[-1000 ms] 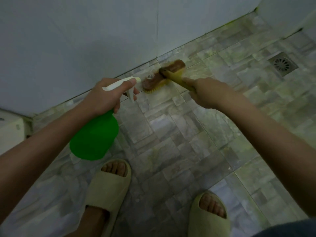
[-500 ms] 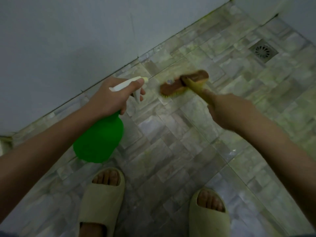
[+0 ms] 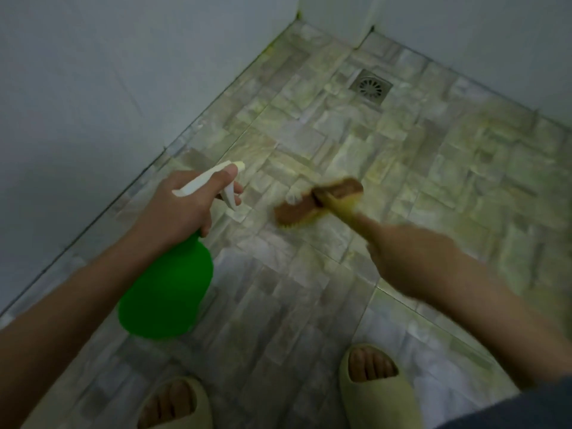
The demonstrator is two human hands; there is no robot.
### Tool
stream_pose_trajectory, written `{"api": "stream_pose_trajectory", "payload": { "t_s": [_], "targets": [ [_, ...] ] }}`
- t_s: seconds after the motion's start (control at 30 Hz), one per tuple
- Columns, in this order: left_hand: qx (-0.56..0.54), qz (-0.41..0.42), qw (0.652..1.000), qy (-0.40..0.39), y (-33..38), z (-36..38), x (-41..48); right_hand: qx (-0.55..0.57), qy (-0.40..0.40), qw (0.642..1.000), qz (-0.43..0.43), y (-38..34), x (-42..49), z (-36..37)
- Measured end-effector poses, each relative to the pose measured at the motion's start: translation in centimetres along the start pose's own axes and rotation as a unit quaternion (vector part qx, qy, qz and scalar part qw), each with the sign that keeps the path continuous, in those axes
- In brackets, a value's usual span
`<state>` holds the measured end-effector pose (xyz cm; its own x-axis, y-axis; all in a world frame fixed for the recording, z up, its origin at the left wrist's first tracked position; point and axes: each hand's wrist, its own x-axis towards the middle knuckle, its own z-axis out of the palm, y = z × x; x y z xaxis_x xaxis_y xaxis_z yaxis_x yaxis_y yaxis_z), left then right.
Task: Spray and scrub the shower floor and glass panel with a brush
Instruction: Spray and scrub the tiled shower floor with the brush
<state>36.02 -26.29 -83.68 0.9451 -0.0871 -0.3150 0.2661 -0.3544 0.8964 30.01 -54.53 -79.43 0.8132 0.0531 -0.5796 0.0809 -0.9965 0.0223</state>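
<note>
My left hand (image 3: 182, 209) grips the white trigger head of a green spray bottle (image 3: 168, 292), nozzle pointing forward over the tiled shower floor (image 3: 309, 289). My right hand (image 3: 411, 258), blurred by motion, holds the yellow handle of a scrub brush (image 3: 318, 202). The brush has a brown back and yellow bristles pressed on the floor tiles, right of the bottle's nozzle.
A square metal drain (image 3: 370, 87) sits near the far corner. Pale walls (image 3: 93, 88) border the floor on the left and far right. My feet in pale slippers (image 3: 376, 385) stand at the near edge, the left slipper (image 3: 176, 404) below the bottle.
The brush and my right hand have slid back from the left wall's base toward the middle of the floor. The view has swung right, bringing the drain nearer centre. The bottle stays held.
</note>
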Motion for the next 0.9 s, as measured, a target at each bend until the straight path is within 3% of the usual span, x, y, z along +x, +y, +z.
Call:
{"api": "stream_pose_trajectory", "payload": {
  "t_s": [0.1, 0.23, 0.43, 0.63, 0.8, 0.9],
  "targets": [
    [0.004, -0.01, 1.0, -0.024, 0.3, 0.8, 0.7, 0.004, 0.0, 1.0, 0.021, -0.4, -0.6, 0.9],
    [0.0, 0.001, 0.999, -0.036, 1.3, 2.0, 1.7, 0.057, 0.116, 0.99, 0.058, -1.3, 7.9, 0.3],
    [-0.028, 0.023, 0.997, -0.072, 2.2, 1.8, 2.1, 0.062, -0.013, 0.995, 0.082, -0.7, -0.4, 0.2],
    [-0.019, 0.024, 0.995, -0.09, 2.2, 3.1, 3.0, 0.122, 0.072, 0.983, 0.117, 1.9, 5.3, -0.4],
    [-0.026, 0.018, 0.994, -0.107, 2.6, 4.3, 3.1, 0.139, -0.068, 0.977, 0.149, 2.7, -2.8, -1.0],
    [-0.021, 0.016, 0.993, -0.113, 2.7, 5.9, 3.3, 0.164, -0.022, 0.974, 0.157, 3.9, 0.0, -1.6]
  ]
}}
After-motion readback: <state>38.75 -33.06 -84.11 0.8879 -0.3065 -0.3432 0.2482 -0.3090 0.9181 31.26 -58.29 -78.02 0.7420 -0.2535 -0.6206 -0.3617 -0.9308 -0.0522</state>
